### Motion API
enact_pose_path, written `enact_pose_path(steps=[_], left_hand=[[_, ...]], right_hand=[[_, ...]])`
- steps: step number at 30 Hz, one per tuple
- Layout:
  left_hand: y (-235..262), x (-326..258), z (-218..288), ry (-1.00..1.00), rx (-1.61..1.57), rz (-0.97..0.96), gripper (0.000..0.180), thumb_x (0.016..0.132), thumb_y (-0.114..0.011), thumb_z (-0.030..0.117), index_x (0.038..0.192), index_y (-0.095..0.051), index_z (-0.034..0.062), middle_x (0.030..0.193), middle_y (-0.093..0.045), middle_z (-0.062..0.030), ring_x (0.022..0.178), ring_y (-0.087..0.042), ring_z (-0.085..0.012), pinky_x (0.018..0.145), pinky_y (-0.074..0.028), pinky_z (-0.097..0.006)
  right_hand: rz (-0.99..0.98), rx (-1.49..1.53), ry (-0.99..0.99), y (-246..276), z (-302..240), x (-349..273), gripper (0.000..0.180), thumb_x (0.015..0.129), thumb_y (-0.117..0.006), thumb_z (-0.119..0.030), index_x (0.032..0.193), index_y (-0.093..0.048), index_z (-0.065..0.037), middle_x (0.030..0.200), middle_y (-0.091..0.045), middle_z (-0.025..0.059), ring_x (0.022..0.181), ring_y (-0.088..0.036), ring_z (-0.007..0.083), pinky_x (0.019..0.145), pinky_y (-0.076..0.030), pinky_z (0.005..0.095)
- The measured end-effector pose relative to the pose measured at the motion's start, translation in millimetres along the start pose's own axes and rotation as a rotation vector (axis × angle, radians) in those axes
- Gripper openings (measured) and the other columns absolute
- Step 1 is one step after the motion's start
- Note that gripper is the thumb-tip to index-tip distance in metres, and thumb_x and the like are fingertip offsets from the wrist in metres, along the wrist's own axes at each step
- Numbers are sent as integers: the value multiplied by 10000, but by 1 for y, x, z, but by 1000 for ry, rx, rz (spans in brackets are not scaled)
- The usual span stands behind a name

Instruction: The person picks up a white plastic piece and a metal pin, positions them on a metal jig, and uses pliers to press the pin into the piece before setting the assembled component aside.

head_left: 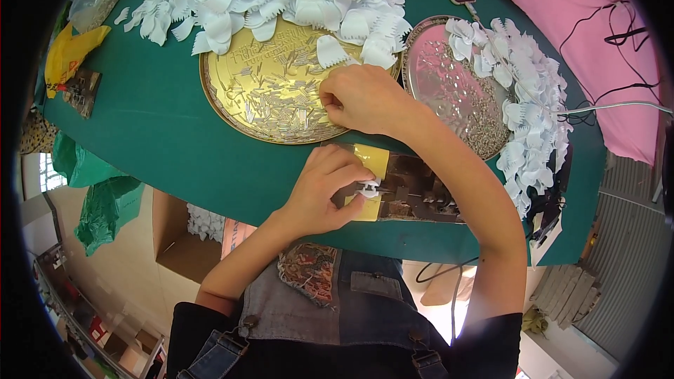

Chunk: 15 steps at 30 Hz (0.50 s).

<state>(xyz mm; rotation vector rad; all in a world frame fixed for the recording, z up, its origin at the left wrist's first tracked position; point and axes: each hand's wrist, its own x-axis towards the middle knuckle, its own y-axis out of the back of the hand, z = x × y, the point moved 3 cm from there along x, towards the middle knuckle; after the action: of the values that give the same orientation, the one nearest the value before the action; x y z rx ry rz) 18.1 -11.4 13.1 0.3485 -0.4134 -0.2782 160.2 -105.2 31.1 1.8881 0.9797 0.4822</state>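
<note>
Fingers (335,102) pinch pins (281,95) (gold tray (217,98)).

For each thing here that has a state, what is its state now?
Left hand: pinching a small white piece at the jig.
Right hand: fingertips down on the gold tray, among thin metal pins.
Gold tray: partly covered by white pieces.
Silver tray: white pieces heaped along its right side.
Cardboard box: open.
</note>
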Motion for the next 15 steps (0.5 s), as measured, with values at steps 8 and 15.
enact_pose_path(steps=[8, 15], left_hand=[[-2, 2, 2, -1, 29, -25, 291, 711, -716, 102, 995, -655, 90, 972, -592, -68, 951, -556, -285, 880, -406, -408], [-2, 0, -3, -5, -3, -19, 267, 704, -723, 103, 962, -658, 90, 975, -621, -62, 950, -574, -281, 882, -418, -412]], right_hand=[[-16, -196, -9, -6, 5, -2, 140, 676, -692, -131, 760, -625, -43, 711, -651, 121, 727, -647, 346, 647, -502, 445], [245, 165, -150, 42, -21, -61, 181, 724, -656, -99, 882, -659, -10, 729, -657, 132, 710, -668, 330, 647, -521, 435]])
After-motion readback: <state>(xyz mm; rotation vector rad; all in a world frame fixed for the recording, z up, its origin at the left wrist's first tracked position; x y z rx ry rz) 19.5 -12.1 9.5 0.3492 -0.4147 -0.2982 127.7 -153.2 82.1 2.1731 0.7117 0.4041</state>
